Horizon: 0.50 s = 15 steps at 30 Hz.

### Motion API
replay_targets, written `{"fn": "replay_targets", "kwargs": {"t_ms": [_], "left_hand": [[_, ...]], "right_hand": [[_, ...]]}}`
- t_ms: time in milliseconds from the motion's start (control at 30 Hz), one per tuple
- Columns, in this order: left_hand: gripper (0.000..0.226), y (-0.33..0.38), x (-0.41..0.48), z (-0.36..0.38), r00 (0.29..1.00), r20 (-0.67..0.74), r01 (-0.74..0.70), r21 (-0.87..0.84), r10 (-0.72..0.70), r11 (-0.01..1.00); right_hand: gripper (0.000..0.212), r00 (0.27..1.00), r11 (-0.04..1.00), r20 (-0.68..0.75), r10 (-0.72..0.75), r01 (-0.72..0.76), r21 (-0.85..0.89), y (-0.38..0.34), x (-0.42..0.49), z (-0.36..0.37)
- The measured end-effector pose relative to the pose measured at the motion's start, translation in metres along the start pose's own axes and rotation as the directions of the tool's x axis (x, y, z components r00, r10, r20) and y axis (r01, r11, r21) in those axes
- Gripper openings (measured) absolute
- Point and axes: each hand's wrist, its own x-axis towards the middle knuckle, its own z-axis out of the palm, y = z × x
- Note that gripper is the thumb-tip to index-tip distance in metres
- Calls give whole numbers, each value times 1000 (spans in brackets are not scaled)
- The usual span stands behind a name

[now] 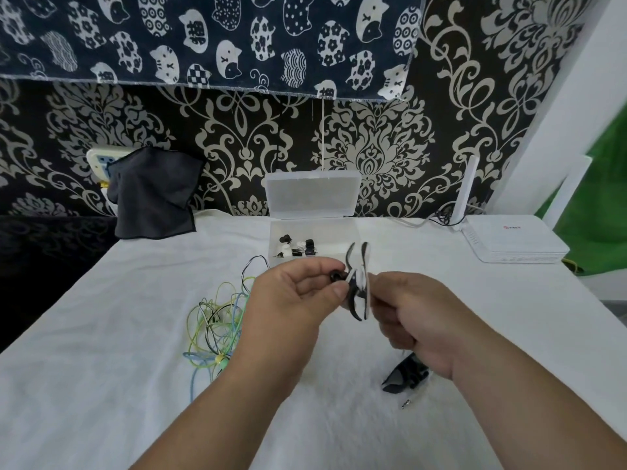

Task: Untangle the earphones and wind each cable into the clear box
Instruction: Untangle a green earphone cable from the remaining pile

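Both hands are raised over the white table, in front of the clear box (349,237). My left hand (291,293) pinches a black earbud (337,275) between thumb and fingers. My right hand (410,320) grips a wound black-and-white cable bundle (358,286) that stands upright between the hands. The clear box has its lid up and holds a wound black-and-white earphone (295,248). A tangle of green, yellow and blue cables (217,320) lies on the table left of my left forearm. A black cable bundle (403,373) and a jack plug (405,405) lie under my right wrist.
A white router (512,242) with an antenna stands at the back right. A dark cloth (152,195) hangs over a wall socket at the back left. The white table cover (101,368) ends at a dark drop on the left.
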Motion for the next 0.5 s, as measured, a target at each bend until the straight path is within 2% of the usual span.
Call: {"fn": "replay_targets", "kwargs": {"t_ms": [100,333,500], "left_hand": [[21,-1,2,-1,998,-67,1,-37,-4,999],[18,-4,7,-9,983,-181,-30,60,40,998],[23,-1,10,-14,962,-207,-90,373,177,923]], "right_hand": [[40,998,986,64,-27,37,-161,1,-4,6],[38,974,915,222,-47,132,-381,2,-10,10],[33,956,884,286,-66,189,-428,-4,-16,6]]}}
